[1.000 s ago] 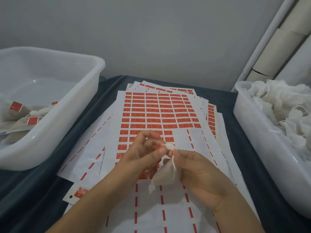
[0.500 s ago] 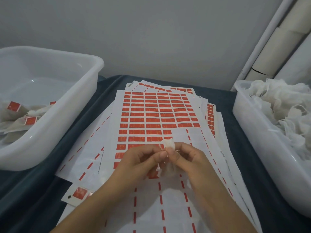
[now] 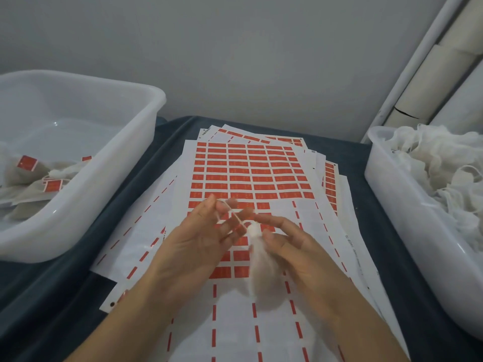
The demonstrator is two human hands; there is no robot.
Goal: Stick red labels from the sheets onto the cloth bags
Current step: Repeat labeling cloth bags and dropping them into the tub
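white tubs (image 3: 78, 218) flanking label sheets (image 3: 251, 173)

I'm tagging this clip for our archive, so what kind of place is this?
Probably a small hand-labelling or packing station: stacked sheets of red labels on a cloth-covered table, a tub of unlabelled cloth bags at right, a tub of labelled bags at left.

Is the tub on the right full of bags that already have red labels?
No, the right tub holds a heap of plain white cloth bags with no red labels showing.
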